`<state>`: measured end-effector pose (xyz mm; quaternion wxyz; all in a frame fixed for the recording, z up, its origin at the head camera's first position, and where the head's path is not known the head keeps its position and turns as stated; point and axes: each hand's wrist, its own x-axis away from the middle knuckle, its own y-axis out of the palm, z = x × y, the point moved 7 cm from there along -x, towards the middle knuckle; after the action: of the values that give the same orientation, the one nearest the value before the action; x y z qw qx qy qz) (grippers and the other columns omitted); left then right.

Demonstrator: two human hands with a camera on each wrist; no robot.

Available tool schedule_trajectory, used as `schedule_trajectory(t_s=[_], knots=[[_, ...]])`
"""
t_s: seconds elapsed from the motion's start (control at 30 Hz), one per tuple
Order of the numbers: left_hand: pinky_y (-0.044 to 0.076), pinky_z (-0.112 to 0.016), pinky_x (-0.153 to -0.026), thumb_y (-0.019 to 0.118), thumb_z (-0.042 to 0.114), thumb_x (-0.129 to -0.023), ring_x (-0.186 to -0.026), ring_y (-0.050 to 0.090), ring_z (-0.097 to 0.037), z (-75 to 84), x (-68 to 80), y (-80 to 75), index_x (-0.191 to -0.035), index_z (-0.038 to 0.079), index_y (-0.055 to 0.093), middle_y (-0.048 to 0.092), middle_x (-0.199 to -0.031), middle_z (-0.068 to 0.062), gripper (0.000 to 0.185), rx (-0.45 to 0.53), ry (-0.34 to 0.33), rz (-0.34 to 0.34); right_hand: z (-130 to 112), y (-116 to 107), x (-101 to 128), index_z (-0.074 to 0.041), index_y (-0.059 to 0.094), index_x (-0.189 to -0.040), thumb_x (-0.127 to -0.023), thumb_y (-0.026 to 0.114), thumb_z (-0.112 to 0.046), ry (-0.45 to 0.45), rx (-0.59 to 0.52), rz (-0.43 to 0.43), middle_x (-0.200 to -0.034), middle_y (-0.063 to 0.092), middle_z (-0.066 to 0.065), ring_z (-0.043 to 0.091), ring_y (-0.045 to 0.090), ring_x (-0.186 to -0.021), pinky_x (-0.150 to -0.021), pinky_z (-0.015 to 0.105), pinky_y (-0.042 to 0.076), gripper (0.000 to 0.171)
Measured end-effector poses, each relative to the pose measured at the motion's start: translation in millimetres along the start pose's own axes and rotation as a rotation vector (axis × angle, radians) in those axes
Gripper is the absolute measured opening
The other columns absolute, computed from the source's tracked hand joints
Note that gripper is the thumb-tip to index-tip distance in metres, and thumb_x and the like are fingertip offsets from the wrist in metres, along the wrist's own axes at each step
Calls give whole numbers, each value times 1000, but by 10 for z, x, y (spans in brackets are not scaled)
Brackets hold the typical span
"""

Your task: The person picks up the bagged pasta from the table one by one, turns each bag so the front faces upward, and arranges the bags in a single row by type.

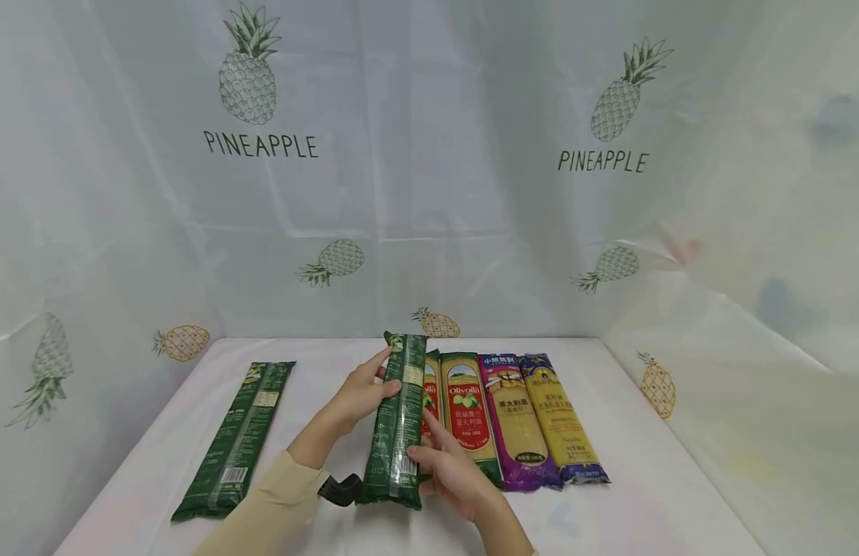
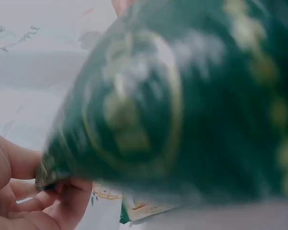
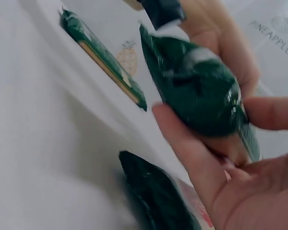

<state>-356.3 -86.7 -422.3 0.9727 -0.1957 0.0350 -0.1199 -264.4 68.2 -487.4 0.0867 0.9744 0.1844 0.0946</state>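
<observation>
A green pack of spaghetti (image 1: pixel 399 421) is held up off the table, with its printed back and barcode facing the head camera. My left hand (image 1: pixel 363 394) grips it along its upper left side, thumb on the printed back. Near the lower end, my right hand (image 1: pixel 452 467) holds the right edge between thumb and fingers. The pack's glossy green wrapper (image 2: pixel 129 105) fills much of the left wrist view, blurred. In the right wrist view, my right hand (image 3: pixel 245 182) spans the pack's lower end (image 3: pixel 197 86). Behind the held pack, another green-and-red spaghetti pack (image 1: pixel 430 390) is partly hidden.
Another green pack (image 1: pixel 235 440) lies back-up on the table's left. To the right lie a red-labelled Olivoilà pack (image 1: pixel 469 413), a purple pack (image 1: pixel 520 417) and a yellow-and-blue pack (image 1: pixel 563 417), side by side. A pineapple-print curtain (image 1: pixel 429 193) surrounds the white table (image 1: pixel 652 494).
</observation>
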Motion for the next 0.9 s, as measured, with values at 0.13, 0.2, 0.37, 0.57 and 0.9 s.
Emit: schedule_trajectory(t_s=[0.13,0.2,0.37,0.57,0.9], knots=[[52,-57,-95,64,17,-107,-112,62,-32,46,13,91,-171,19,25,55,-137,-21,75,-45,16,11,21,-49,1,-14,5,-173,-103,67,-17,-46,45,57,-156,50,23,28,71,-111,-84,46,63,93],[54,-55,-91,63,16,-108,-107,65,-31,64,15,123,-172,19,24,55,-139,-22,75,-55,24,14,24,-77,-2,-13,6,-173,-103,67,-16,-70,63,84,-153,53,24,29,71,-112,-87,50,62,93],[54,-48,-79,65,19,-107,-93,65,-27,102,21,133,-171,22,26,56,-143,-24,74,-126,39,46,13,-137,-18,-15,11,-173,-102,70,-14,-113,122,133,-141,58,22,23,67,-106,-79,44,63,93],[52,-64,-99,68,35,-106,-124,64,-45,125,-4,162,-171,17,26,53,-153,-27,80,-291,109,73,9,-212,-47,-21,18,-173,-99,74,-16,-152,189,185,-111,57,9,14,41,-70,-54,23,39,93],[48,-70,-102,84,39,-93,-134,54,-52,171,38,178,-170,13,28,49,-154,-30,98,-353,108,158,-25,-150,-40,-18,19,-172,-103,71,-11,-274,210,142,-144,57,21,29,69,-123,-97,35,59,87]])
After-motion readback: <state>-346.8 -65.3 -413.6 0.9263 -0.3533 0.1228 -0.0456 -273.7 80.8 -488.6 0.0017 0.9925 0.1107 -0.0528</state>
